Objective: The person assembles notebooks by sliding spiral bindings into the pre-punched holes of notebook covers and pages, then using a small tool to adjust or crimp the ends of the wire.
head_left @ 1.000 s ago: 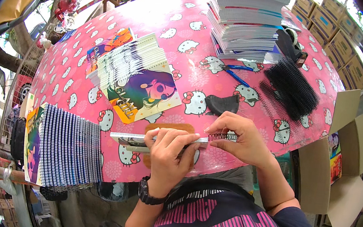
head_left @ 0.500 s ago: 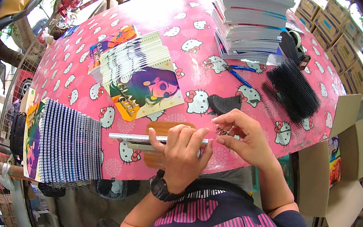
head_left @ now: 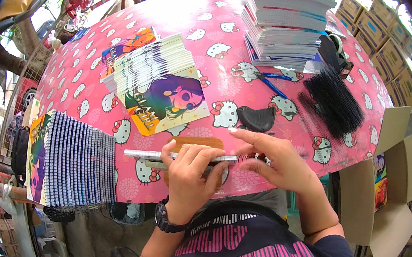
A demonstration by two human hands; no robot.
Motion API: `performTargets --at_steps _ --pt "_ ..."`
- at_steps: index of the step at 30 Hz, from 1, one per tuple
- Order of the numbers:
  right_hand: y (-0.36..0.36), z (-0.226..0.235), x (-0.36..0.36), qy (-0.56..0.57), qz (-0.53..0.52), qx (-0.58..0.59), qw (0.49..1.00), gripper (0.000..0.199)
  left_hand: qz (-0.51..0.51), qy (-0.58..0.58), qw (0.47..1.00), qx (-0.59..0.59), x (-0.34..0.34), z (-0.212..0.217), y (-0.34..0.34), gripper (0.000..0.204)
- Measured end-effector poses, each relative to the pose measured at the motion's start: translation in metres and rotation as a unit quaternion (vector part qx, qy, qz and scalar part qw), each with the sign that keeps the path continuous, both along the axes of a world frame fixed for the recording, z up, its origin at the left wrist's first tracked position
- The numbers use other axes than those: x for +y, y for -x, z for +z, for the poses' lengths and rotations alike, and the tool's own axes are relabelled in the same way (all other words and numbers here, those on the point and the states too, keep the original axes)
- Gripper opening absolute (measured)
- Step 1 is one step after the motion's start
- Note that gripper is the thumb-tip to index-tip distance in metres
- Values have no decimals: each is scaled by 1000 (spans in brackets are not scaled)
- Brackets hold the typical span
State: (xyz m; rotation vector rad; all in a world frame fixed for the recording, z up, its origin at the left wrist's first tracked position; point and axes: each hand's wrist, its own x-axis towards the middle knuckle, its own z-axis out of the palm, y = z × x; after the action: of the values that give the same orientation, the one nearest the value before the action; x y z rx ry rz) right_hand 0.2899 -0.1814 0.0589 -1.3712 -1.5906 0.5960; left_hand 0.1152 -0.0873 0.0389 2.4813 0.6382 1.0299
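Note:
My left hand (head_left: pixel 191 170), a black watch on its wrist, is closed around a notebook (head_left: pixel 142 153) held edge-on above the table's near side. A thin dark spiral binding coil (head_left: pixel 242 157) sticks out from the notebook's right end. My right hand (head_left: pixel 281 163) has its thumb and a finger around that coil, while the index finger stretches out above. Part of the coil is hidden by the fingers. Under the notebook lies a wooden block (head_left: pixel 199 141). A curved black piece (head_left: pixel 256 118) rests on the table just beyond my right hand.
The pink table (head_left: pixel 173 21) holds a fanned pile of punched notebooks (head_left: pixel 178 99), bound notebooks (head_left: pixel 81 162) at left and a tall paper stack (head_left: pixel 290 31). Blue-handled pliers (head_left: pixel 273 83), black coils (head_left: pixel 335 103) and a tape dispenser (head_left: pixel 336 54) lie right. An open carton (head_left: pixel 357 198) stands beside.
My right hand has shifted slightly left and down, against the notebook's end, with its index finger now stretched out. Less coil shows beyond the notebook. My left hand has slid a little left.

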Motion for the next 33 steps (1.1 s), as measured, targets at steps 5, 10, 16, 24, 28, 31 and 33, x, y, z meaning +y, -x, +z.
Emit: performTargets --at_steps 5,10,16,24,28,31,33 --pt "-6 0 -2 3 -2 -81 997 59 -5 -8 1000 7 -1 1 1 23" --pt "-9 1 -4 110 -12 0 994 53 -69 -36 996 31 -4 4 -3 19" --pt "-66 -86 17 153 -291 -180 927 64 -66 -22 996 53 -5 4 1 18" --pt "-60 -122 39 101 -316 -271 904 55 6 -11 999 48 -6 0 -4 28" --pt "-59 -121 40 98 -303 -289 903 54 -1 -31 998 49 -2 -4 -1 27" --pt "-53 -116 42 93 -311 -273 905 52 -1 -17 1000 23 -1 0 0 21" --pt "-52 -112 39 78 -296 -243 920 50 -10 -1 1000 14 -1 3 -1 18"
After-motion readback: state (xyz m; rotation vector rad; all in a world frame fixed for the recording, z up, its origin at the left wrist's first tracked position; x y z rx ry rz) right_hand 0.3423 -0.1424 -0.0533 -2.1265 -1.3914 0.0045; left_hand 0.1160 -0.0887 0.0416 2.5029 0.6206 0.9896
